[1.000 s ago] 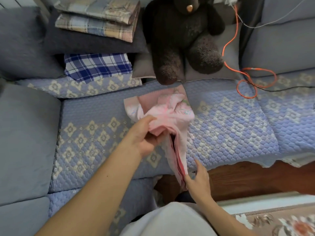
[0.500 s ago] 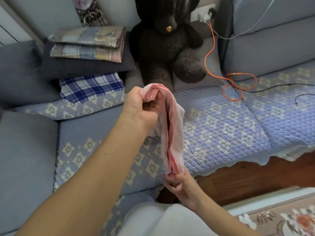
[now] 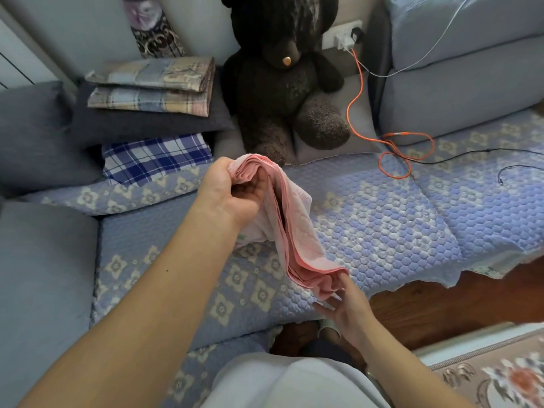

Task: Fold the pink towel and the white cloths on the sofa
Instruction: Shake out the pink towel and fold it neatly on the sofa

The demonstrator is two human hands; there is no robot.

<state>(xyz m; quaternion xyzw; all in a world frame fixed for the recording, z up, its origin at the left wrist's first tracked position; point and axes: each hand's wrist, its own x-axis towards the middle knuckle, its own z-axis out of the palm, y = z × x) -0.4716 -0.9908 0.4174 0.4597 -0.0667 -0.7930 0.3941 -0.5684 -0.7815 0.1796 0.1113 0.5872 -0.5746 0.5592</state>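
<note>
Above the sofa (image 3: 368,219), your left hand (image 3: 232,192) clenches the towel's (image 3: 294,231) far end; it hangs lengthwise toward you, w/ your right hand (image 3: 344,301) at the near end, fingers loose, probably just touching.

The pink towel (image 3: 290,228) is no longer a loose bunch lying in front of the teddy bear (image 3: 282,83); now it is gathered into a long folded band, lifted off the sofa cover (image 3: 382,219). The left hand (image 3: 232,191) has risen with the upper end and grips it just below the bear's feet. The right hand (image 3: 343,304) has changed from pinching the lower end to opened fingers touching it, farther from the bear.
</note>
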